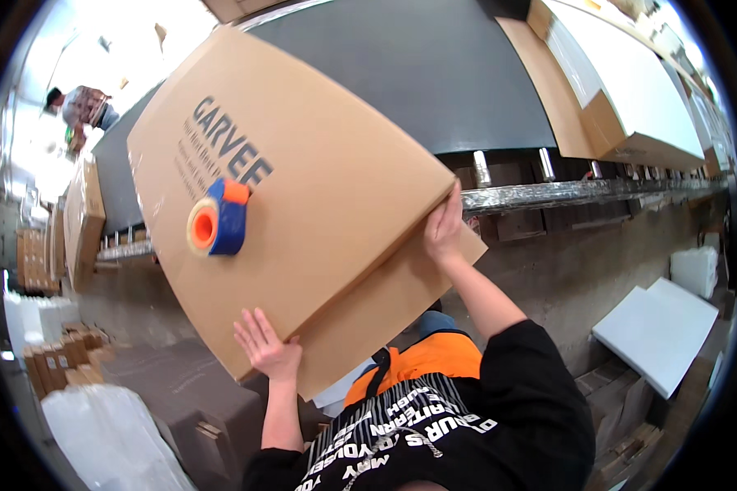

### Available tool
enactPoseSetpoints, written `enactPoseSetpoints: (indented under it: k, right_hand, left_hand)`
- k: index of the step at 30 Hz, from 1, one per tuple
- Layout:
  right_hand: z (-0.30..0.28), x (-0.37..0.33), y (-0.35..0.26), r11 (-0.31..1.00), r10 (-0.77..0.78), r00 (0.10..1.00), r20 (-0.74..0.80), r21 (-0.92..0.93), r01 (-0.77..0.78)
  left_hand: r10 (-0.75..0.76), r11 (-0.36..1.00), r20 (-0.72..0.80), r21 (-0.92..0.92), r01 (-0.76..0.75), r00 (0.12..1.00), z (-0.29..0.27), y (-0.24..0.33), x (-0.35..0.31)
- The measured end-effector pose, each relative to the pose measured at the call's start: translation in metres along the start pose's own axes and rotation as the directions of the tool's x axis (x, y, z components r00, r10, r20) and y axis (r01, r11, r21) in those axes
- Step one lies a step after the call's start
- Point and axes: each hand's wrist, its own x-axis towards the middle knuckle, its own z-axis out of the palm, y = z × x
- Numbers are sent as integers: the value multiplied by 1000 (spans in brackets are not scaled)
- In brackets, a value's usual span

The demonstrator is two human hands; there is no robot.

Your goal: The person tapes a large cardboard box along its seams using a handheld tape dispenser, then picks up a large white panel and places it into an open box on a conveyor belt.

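Note:
A large flat cardboard box [319,164] lies slantwise in front of me, its far part over the dark conveyor and its near end toward my body. At that end a cardboard flap [368,323] sticks out. My left hand [269,348] rests on the box's near left corner, fingers stretched out over the top. At the near right corner, my right hand [445,229] presses along the edge, fingers together and partly hidden by the box side. A blue and orange tape dispenser [231,219] lies on top of the box, touched by neither hand.
The dark conveyor [401,65] has a metal-roller rail along its near side. Right of it stands an open carton [598,123] with a white panel. White foam sheets [659,331] lie at the lower right. Brown boxes [172,385] are at the left. Far left, another person [86,106] bends over.

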Motion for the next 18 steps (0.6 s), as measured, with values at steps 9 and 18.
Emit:
enactPoseSetpoints:
  k: [9,18]
  right_hand:
    - [-71,-20,-51,-217,734,123,668,402,-890]
    - [-18,56,-110,-35,638,121,761,186,-982]
  left_hand:
    - [-56,998,51,10,56,997,-3,-5,10]
    - [373,927,315,-161,-338,873,-35,106,109]
